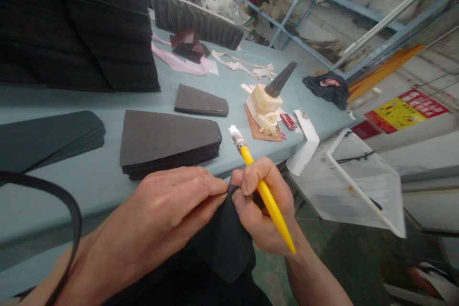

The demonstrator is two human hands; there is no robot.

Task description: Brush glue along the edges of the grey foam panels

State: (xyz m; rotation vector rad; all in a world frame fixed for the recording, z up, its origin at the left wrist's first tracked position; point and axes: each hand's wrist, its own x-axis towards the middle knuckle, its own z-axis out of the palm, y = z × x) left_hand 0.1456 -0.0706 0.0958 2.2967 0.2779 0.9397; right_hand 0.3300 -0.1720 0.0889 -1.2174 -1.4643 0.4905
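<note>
Left hand (172,201) and right hand (260,224) pinch a black panel (229,248), the right also clasping a paintbrush (267,197). Off the table's (107,100) right edge, a bin (347,177) holds dark strips (355,158).

The table (233,88) in my feed carries dark panels (168,138), a pink ribbon (179,62) and cream strips (247,68); towards its right end I see a brown board (256,129), red box (288,121) and dark cloth (319,90).

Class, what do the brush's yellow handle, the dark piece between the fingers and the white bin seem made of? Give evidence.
Yellow handle: probably plastic or painted wood; smooth, evenly coloured.
Dark piece: perhaps foam or leather-like sheet; matte, seemingly curving where pinched.
White bin: likely plastic; translucent walls.
</note>
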